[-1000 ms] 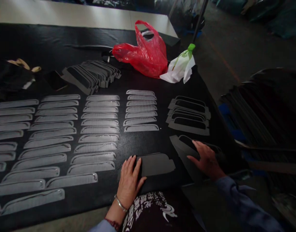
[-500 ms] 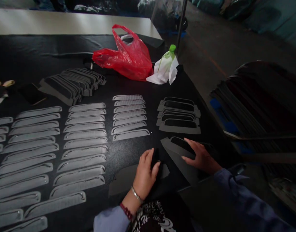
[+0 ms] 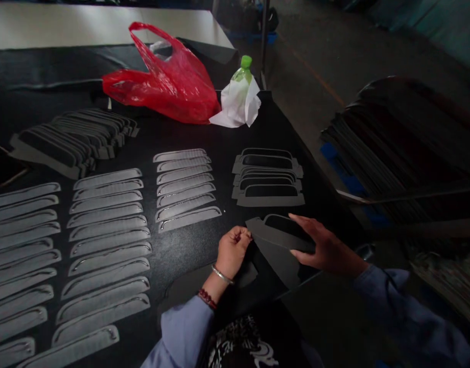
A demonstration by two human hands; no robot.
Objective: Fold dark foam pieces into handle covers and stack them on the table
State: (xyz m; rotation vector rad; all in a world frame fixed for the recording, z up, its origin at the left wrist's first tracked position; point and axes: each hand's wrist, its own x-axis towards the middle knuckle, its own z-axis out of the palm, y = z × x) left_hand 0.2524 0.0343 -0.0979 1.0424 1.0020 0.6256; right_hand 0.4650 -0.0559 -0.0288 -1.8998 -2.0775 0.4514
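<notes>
My right hand [image 3: 323,243] grips the right end of a grey flat piece with a black, round-cornered panel [image 3: 281,235], thumb below and fingers above. At this piece's left end my left hand [image 3: 233,249] is closed in a pinch; whatever sits between its fingertips is too small to make out. Beneath the held piece, a plain grey sheet [image 3: 279,260] lies slanted on the black table. Another dark grey flat piece [image 3: 189,283] rests partly under my left forearm. Just beyond my hands are several overlapped grey pieces with black panels [image 3: 269,200].
Columns of grey curved-edge strips [image 3: 108,250] cover the left side. Farther back lie a pile of grey pieces [image 3: 47,148], a phone-like dark slab [image 3: 5,166], a red plastic bag [image 3: 177,92] and a green-capped bottle [image 3: 244,76] in white wrapping. Dark stacked sheets [image 3: 392,133] stand right.
My left hand has moved up and right to the piece's left end, its spread fingers now closed in a pinch. My right hand has tilted the piece up slightly. The view has shifted right.
</notes>
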